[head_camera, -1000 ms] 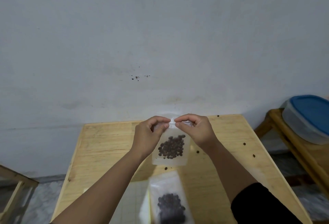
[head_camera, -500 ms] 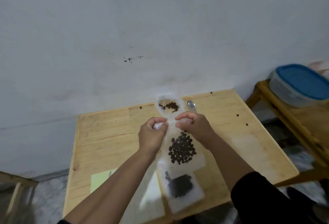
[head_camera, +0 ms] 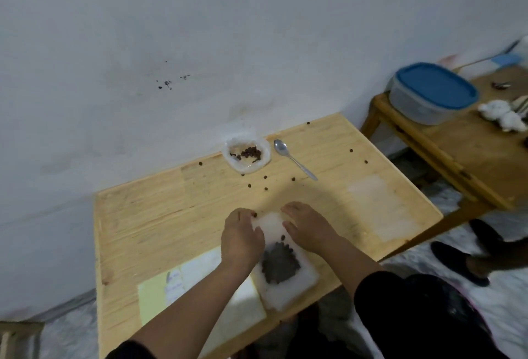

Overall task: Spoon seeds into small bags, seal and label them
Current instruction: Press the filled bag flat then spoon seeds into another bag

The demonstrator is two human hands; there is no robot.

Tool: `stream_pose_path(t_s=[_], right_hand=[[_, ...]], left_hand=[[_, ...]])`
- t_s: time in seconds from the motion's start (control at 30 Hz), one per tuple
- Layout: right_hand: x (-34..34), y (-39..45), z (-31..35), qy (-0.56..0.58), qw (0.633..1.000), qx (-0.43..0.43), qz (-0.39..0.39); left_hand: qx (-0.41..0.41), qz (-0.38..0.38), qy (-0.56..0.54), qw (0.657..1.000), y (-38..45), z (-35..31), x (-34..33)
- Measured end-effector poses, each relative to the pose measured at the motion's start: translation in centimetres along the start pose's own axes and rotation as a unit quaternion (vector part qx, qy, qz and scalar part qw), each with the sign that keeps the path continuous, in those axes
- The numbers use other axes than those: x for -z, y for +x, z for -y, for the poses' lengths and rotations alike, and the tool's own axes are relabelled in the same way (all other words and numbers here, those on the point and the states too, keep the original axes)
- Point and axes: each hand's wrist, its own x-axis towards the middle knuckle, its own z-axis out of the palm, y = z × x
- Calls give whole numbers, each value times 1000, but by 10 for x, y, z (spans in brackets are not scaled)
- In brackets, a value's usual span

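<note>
Lowered onto counter (head_camera: 171, 216): seed bag (head_camera: 281, 267) flat, long axis toward lower right; left hand (head_camera: 241, 240) and right hand (head_camera: 307, 230) press its top (fingers straight).

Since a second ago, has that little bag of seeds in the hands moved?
Yes. The seed bag came down from the air and toward the near edge of the wooden table, where it now lies flat under both hands.

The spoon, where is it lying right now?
In the head view the spoon lies on the far part of the wooden table, just right of the open bag of seeds near the wall, untouched by either hand.
</note>
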Motion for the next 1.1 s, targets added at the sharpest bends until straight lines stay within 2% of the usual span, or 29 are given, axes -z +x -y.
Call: stream_pose_path(t_s=[0.13, 0.3, 0.63, 0.83, 0.97, 1.1], right_hand=[[10, -3, -20, -110, 994, 3, -5], [33, -9, -62, -131, 990, -30, -46], [62, -16, -193, -82, 977, -176, -88], [58, -12, -231, -2, 977, -200, -75], [47, -12, -241, -3, 981, -176, -84], [41, -13, -244, 11, 981, -165, -107]], left_hand=[[-63, 38, 70, 995, 16, -24, -6], [-142, 78, 117, 980, 40, -69, -34], [-147, 181, 103, 967, 74, -161, -125], [-96, 202, 112, 968, 103, -189, -167], [-126, 178, 137, 966, 110, -194, -180], [-136, 164, 114, 970, 116, -194, -187]])
